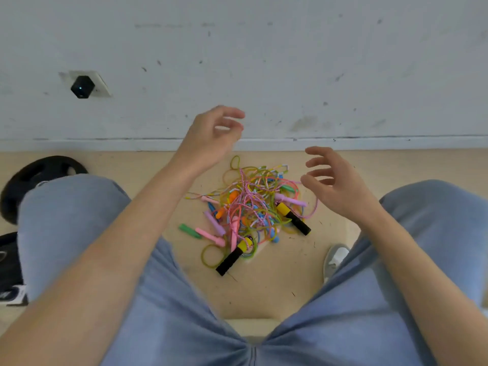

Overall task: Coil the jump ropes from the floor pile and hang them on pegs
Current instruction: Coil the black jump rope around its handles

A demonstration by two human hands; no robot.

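Currently your hands, left hand [211, 136] and right hand [335, 180], are hovering empty, fingers relaxed, above the tangled ropes [250, 207]; next, single out one handle.

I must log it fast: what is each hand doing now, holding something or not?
Left hand: open, fingers loosely curled, holding nothing.
Right hand: open, holding nothing.

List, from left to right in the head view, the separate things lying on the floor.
Black round weight plate → green plastic rope handle → black foam handle with yellow cap, the nearer one → second black-and-yellow handle, the farther one → grey and white shoe.
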